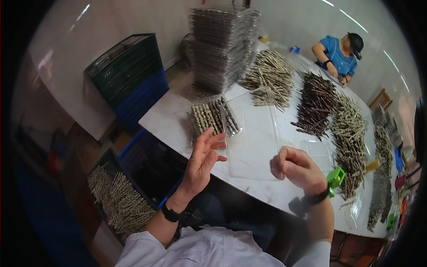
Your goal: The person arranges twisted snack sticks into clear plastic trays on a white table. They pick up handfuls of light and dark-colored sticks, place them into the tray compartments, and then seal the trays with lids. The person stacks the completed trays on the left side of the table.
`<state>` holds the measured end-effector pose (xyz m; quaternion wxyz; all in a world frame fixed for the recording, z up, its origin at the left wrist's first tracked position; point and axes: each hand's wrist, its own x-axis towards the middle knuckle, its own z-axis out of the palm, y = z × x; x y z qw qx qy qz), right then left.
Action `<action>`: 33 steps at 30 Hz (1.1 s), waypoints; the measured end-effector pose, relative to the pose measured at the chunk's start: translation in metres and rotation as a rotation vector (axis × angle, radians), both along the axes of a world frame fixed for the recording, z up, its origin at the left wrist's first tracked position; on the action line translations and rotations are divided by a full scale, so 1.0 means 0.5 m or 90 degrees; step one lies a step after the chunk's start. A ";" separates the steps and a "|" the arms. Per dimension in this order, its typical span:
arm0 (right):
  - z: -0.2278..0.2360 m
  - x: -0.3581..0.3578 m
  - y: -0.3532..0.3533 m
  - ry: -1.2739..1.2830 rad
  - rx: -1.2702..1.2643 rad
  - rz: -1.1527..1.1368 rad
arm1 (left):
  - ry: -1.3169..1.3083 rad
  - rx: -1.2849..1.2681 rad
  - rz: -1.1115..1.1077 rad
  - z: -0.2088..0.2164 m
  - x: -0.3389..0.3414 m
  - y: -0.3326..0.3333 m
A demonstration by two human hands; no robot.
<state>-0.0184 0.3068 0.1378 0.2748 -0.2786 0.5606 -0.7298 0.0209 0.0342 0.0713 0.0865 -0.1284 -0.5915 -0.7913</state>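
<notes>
A clear, shallow plastic tray or box lid [251, 138] is held up over the near part of the white table. My right hand [300, 169] has its fingers closed on the lower right edge of this clear piece. At its left edge, my left hand [202, 167] is spread, fingers apart, fingertips close to the plastic; whether they touch it I cannot tell. Just beyond my left hand lies a filled clear box [207, 118] with rows of pale and dark knobbly sticks. Another flat, clear plastic piece [318, 151] rests on the table beyond my right hand.
A tall stack of clear boxes [218, 49] stands at the back. Piles of pale sticks [271, 78] and dark sticks [315, 104] cover the table. A green tape dispenser [336, 178] is by my right wrist. Left are stacked crates [129, 75] and a stick-filled crate [118, 196]. A co-worker [340, 58] sits across.
</notes>
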 end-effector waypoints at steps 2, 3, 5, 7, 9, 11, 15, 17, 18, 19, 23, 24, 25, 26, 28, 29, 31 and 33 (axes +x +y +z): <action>-0.025 -0.056 -0.049 -0.091 -0.118 0.095 | -0.044 -0.038 0.023 -0.013 -0.013 -0.021; -0.030 -0.081 -0.067 -0.122 -0.130 0.104 | -0.068 0.006 0.040 -0.024 -0.020 -0.033; -0.037 -0.127 -0.096 -0.180 -0.156 0.111 | -0.110 0.094 0.062 -0.039 -0.045 -0.055; -0.047 -0.157 -0.123 -0.210 -0.178 0.149 | -0.187 0.223 0.060 -0.032 -0.065 -0.072; -0.049 -0.171 -0.142 -0.239 -0.182 0.161 | -0.229 0.289 0.020 -0.044 -0.082 -0.090; -0.062 -0.198 -0.151 -0.214 -0.147 0.109 | -0.237 0.244 0.059 -0.038 -0.099 -0.098; -0.061 -0.235 -0.171 -0.035 0.091 -0.137 | -0.200 0.040 0.178 -0.058 -0.152 -0.127; -0.059 -0.246 -0.186 0.119 0.241 -0.218 | -0.189 -0.092 0.226 -0.050 -0.179 -0.140; -0.066 -0.259 -0.190 0.195 0.330 -0.238 | -0.181 -0.171 0.247 -0.042 -0.190 -0.144; -0.072 -0.269 -0.196 0.207 0.378 -0.248 | -0.172 -0.251 0.268 -0.037 -0.200 -0.146; -0.118 -0.301 -0.203 0.342 0.507 -0.314 | -0.174 -0.392 0.279 -0.027 -0.223 -0.149; -0.129 -0.304 -0.205 0.390 0.530 -0.318 | -0.169 -0.414 0.283 -0.034 -0.225 -0.153; -0.138 -0.305 -0.205 0.438 0.551 -0.322 | -0.164 -0.436 0.286 -0.046 -0.229 -0.156; -0.145 -0.302 -0.206 0.439 0.545 -0.325 | -0.158 -0.459 0.290 -0.054 -0.229 -0.159; -0.151 -0.294 -0.203 0.471 0.563 -0.309 | -0.162 -0.484 0.282 -0.061 -0.221 -0.160; -0.154 -0.289 -0.203 0.487 0.571 -0.301 | -0.164 -0.497 0.278 -0.065 -0.215 -0.160; -0.155 -0.286 -0.202 0.481 0.586 -0.284 | -0.161 -0.507 0.292 -0.078 -0.207 -0.155; -0.157 -0.288 -0.197 0.450 0.605 -0.257 | -0.196 -0.473 0.281 -0.078 -0.197 -0.148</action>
